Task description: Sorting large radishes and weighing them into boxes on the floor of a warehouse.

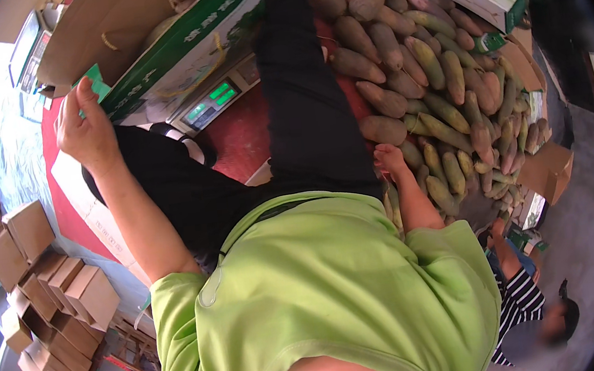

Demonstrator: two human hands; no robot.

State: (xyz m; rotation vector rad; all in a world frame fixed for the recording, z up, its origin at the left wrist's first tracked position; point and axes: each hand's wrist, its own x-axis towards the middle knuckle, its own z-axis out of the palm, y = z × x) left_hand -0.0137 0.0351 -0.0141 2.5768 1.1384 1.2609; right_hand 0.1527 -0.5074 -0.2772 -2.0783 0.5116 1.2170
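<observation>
In the head view, your left hand (pixel 86 130) is raised at the near left end of a green-and-white carton (pixel 186 69), just beside its green flap (pixel 96 80). Its thumb side shows, but some fingers are turned away, so you cannot tell whether it grips the carton edge or only lies against it. Your right hand (pixel 390 159) is low beside the heap of oblong vegetables (pixel 441 93), its fingers loosely bent; they are small here, and whether they touch or hold one of the vegetables cannot be told.

The carton runs off the top edge, and its raised brown flap (pixel 107 31) screens most of the inside; only a sliver of something pale shows there. It stands over a scale (pixel 216 99) with a lit green display, the rest of which the carton and your right leg (pixel 304 95) cover. The vegetables, brown to yellow-green, lie to the right of that leg, many overlapping. Your foot is cut off at the top. At lower right, another person's striped sleeve (pixel 524 292) shows, the head blurred. Black corners swallow the outer rim.
</observation>
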